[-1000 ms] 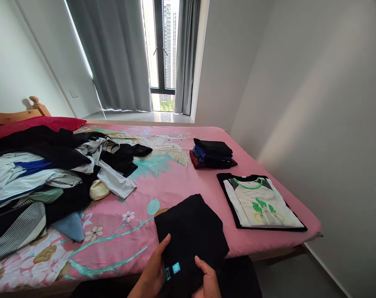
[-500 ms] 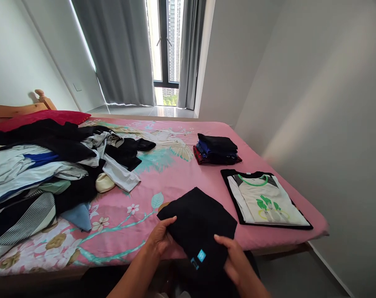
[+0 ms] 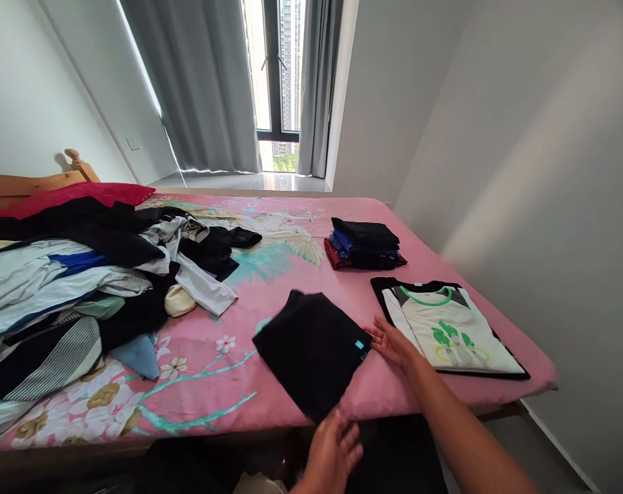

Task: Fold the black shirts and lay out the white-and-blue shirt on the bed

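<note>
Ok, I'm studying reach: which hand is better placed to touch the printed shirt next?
Probably the right hand: it's between the black cloth and printed shirt, while the left hand is by the cloth's near corner.

Bare left hand (image 3: 331,449) is down low, kinda loosely splayed; bare right hand (image 3: 390,341) points left, bare forearm (image 3: 460,425) slanting in from lower right.

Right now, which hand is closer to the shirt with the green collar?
The right hand. It is just beside the shirt's left edge; the left hand is farther away, by the near corner of the black folded garment.
</note>
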The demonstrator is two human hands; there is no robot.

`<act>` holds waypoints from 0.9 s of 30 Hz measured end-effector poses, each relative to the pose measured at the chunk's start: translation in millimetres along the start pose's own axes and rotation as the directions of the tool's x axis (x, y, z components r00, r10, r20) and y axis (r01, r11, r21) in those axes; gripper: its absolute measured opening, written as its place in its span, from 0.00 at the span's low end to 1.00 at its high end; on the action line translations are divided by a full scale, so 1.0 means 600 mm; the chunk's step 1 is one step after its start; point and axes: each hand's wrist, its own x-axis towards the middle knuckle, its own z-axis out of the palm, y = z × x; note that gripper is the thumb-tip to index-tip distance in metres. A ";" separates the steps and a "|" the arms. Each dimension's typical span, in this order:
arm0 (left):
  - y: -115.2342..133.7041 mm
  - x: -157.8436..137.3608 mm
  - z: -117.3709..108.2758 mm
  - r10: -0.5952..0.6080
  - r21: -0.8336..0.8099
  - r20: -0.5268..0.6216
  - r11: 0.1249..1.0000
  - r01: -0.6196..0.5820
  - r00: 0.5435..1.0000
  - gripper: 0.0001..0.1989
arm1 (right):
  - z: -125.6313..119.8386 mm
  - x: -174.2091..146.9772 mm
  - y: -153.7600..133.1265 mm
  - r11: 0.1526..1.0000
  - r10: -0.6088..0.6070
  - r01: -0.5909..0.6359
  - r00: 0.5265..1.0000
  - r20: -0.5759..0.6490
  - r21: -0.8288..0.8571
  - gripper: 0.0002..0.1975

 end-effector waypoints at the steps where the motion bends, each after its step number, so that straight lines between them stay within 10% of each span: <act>1: -0.022 0.009 -0.021 -0.109 0.132 0.038 0.986 0.104 0.993 0.21 | -0.023 -0.003 0.022 0.999 -0.011 0.012 0.999 -0.037 0.036 0.03; 3: -0.037 0.015 -0.051 -0.160 0.387 0.102 0.916 0.108 0.982 0.25 | -0.057 -0.023 0.063 0.994 -0.033 0.042 0.996 -0.086 0.104 0.04; 6: 0.018 0.004 -0.067 0.214 0.590 0.184 0.756 -0.282 0.959 0.27 | -0.072 -0.071 0.120 0.980 0.021 -0.003 0.996 -0.088 0.197 0.07; 10: 0.183 0.005 -0.078 0.781 0.745 0.155 0.310 -0.590 0.605 0.21 | -0.036 -0.117 0.178 0.950 0.108 -0.103 0.994 0.001 0.296 0.14; 15: 0.343 0.066 -0.139 0.946 0.932 0.175 -0.069 -0.355 0.274 0.19 | 0.027 -0.102 0.204 0.937 0.084 -0.096 0.995 0.048 0.337 0.20; 18: 0.370 0.102 -0.173 0.961 0.977 0.166 -0.130 -0.171 0.220 0.19 | 0.055 -0.074 0.213 0.960 0.016 -0.031 0.998 0.056 0.278 0.27; 27: 0.358 0.129 -0.203 0.948 0.979 0.202 -0.203 -0.019 0.246 0.17 | 0.083 -0.042 0.214 0.941 -0.338 0.335 0.935 -0.105 -0.046 0.36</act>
